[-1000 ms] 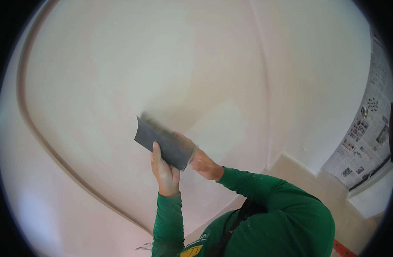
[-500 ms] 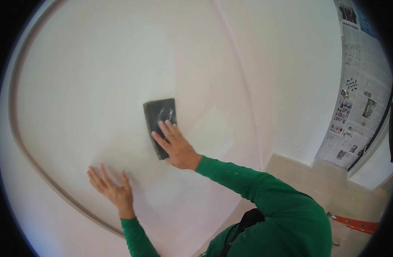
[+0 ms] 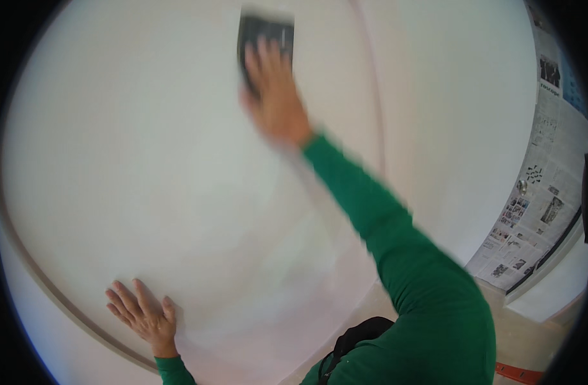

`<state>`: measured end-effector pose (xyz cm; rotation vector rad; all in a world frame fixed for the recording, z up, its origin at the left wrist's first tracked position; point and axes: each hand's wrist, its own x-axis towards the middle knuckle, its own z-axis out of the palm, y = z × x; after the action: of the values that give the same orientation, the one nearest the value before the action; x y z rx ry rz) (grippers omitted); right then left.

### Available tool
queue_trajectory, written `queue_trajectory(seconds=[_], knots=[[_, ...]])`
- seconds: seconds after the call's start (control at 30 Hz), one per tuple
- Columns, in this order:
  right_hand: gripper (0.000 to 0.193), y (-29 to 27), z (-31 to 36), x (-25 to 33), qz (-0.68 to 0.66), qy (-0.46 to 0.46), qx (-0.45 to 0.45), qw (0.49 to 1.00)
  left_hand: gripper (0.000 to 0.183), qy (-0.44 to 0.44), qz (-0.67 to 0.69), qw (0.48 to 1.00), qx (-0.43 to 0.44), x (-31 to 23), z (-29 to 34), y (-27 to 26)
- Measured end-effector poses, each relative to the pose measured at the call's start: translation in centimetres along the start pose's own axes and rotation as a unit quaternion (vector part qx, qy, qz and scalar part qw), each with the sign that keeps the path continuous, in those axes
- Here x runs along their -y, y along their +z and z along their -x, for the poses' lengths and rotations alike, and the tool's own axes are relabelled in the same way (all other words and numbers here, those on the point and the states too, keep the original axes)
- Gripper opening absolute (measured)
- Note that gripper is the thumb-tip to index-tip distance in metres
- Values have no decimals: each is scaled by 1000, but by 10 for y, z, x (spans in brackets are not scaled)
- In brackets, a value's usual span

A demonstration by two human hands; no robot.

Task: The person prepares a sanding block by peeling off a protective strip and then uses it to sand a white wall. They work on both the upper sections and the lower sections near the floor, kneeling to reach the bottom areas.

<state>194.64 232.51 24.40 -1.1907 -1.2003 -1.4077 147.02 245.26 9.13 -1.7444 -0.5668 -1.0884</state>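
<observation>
My right hand [image 3: 280,102] is stretched high up on a pale pinkish-white wall panel [image 3: 146,147]. Under its spread fingers is a dark, flat rectangular sanding block [image 3: 282,33], held against the surface and smeared by motion. The thumb side lies along the block's left edge. My left hand [image 3: 146,321] rests low on the panel at the left, fingers spread, with nothing in it. Green sleeves cover both arms.
A raised curved moulding [image 3: 50,289] borders the panel at the lower left. To the right stands a door [image 3: 525,212] covered with newspaper, with a round knob. An orange ladder part [image 3: 519,373] lies at the bottom right, over a beige floor [image 3: 521,337].
My right hand has swept the sanding block upward and slightly right along the wall, and that arm is straighter. My left hand stays flat on the wall, lower in the picture as the view shifts.
</observation>
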Motion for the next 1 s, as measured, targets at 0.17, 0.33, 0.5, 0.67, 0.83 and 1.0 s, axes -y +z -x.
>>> queue_trajectory(seconds=[0.17, 0.33, 0.5, 0.67, 0.83, 1.0], knots=[[81, -23, 150, 47, -49, 1, 182, 982, 73, 2, -17, 1000, -7, -4, -5, 3], [70, 2, -112, -73, -11, -21, -22, 999, 79, -21, -13, 1000, 1, -18, -9, 10], [77, -10, 71, 44, -26, -7, 127, 992, 80, -43, -17, 999, 17, -21, -5, 4], [77, -7, -14, 10, -39, -77, 72, 994, 83, -32, -22, 999, 13, -25, -12, -3], [73, 13, -177, -49, -19, -31, -40, 999, 82, -39, -7, 999, 10, -41, -19, 3], [70, -6, -17, 58, -87, -87, 88, 989, 81, -39, -32, 999, 19, -23, -13, -4]])
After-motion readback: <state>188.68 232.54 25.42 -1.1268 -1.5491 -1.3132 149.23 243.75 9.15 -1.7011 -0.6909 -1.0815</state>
